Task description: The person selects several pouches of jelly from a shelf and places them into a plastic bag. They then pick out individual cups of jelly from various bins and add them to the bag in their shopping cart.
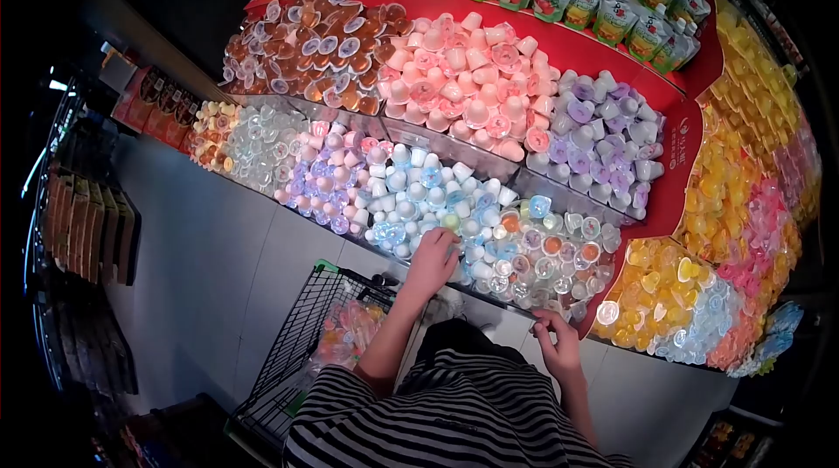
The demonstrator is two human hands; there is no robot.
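Head view looks down over a shop display of jelly cups sorted by colour into bins. Left hand [432, 260] is out over the bin of pale blue and white cups [419, 197], fingers curled down onto the pile at its near edge, touching the cups; whether it already has one pinched I cannot tell, since the back of the hand covers the fingertips. Right hand [556, 342] hangs back near the striped shirt [454, 420], just below the front rim of the display [489, 298], fingers bunched together as if closed on something small, though nothing shows clearly in it. To the left of the arm sits a black wire basket [301, 337] with a bag of pinkish cups [350, 337] inside. My read: this is the picking step, choosing cups from the blue bin. The next move calls for a firm pinch on one cup without dragging its neighbours over the rim, then a short swing down and left to the basket.
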